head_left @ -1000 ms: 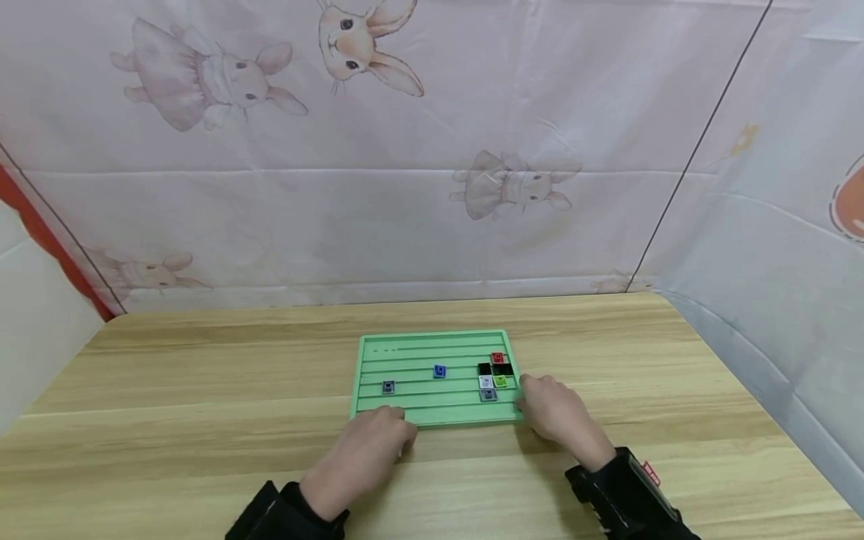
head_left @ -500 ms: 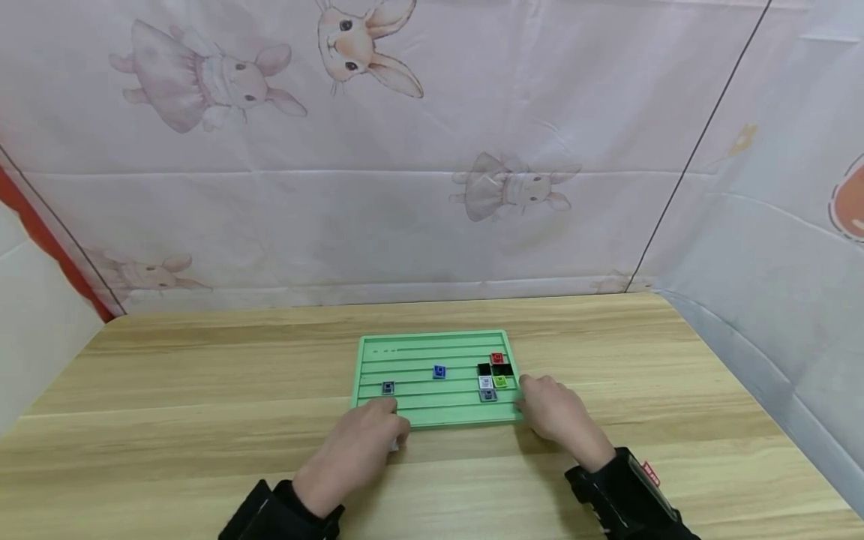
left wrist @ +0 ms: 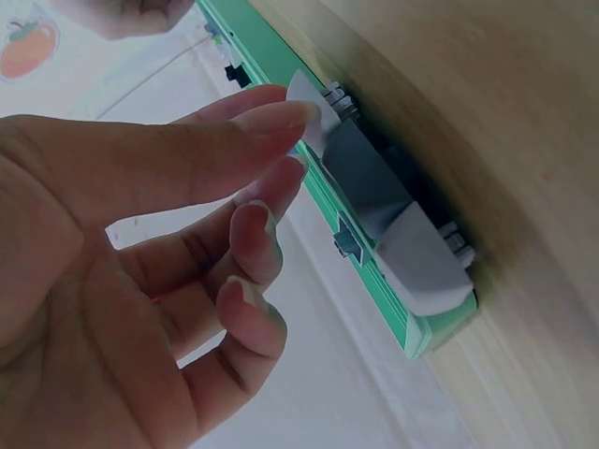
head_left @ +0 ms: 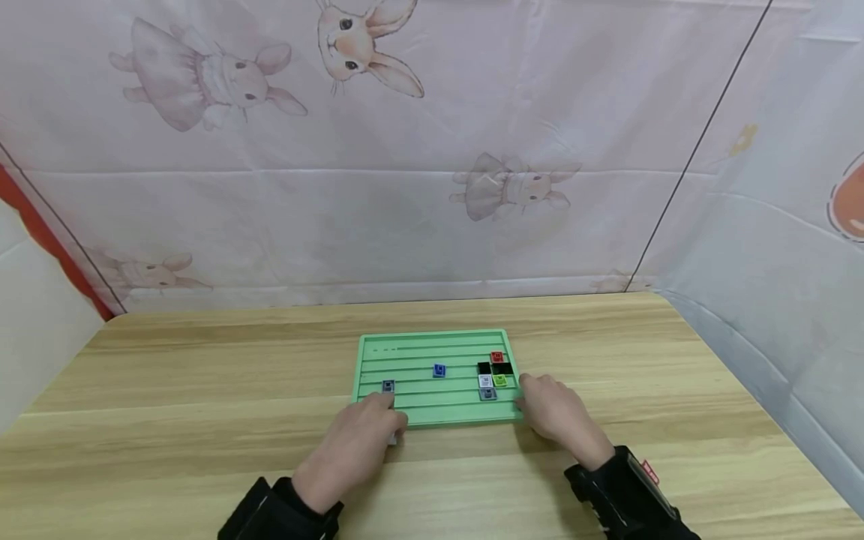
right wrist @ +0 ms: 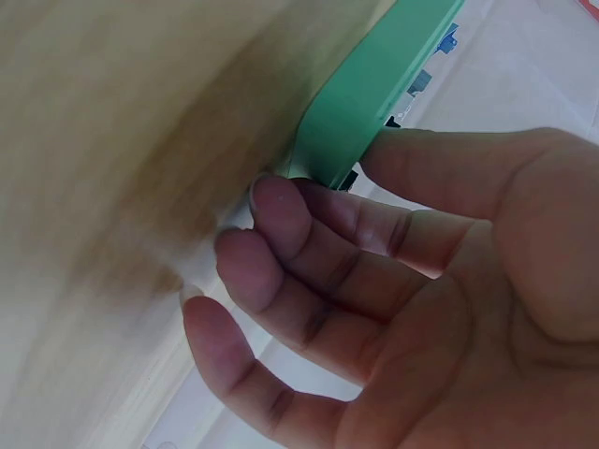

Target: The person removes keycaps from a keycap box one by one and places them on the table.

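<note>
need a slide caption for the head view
Left hand and right hand at a green board on a wooden table, most small blocks clustered toward the board's right.

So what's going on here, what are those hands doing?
A person is working at a green ridged board on a wooden table. The right hand grips its near right corner. The left hand pinches a white-and-dark-grey piece by the near left edge; I can't tell whether it touches the board. On the board sit a blue block near the middle, a dark grey block at left and a mixed-colour cluster at right.
</note>
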{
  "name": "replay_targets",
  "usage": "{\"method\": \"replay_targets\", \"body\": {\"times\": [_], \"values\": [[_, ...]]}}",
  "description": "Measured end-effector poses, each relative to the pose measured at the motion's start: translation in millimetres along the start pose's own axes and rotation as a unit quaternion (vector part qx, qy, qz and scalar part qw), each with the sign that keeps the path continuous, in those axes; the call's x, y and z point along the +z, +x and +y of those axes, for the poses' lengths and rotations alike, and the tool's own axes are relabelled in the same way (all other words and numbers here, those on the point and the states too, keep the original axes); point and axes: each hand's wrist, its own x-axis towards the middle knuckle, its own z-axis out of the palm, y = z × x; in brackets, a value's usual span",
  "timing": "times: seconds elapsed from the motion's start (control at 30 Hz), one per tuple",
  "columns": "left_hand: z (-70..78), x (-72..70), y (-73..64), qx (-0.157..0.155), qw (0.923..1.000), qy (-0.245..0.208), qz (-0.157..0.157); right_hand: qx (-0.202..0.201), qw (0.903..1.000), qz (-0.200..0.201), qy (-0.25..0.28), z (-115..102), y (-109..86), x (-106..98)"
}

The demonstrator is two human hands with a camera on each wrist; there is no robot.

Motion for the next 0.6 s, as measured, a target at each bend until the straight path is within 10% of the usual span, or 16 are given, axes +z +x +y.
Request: {"method": "replay_targets", "body": {"times": [0.6], "values": [[-1.1, -9.5, -2.6, -0.010, 0.9995, 0.025, 0.016, 0.003, 1.0000, -0.005, 0.000, -1, -1.0, -1]]}}
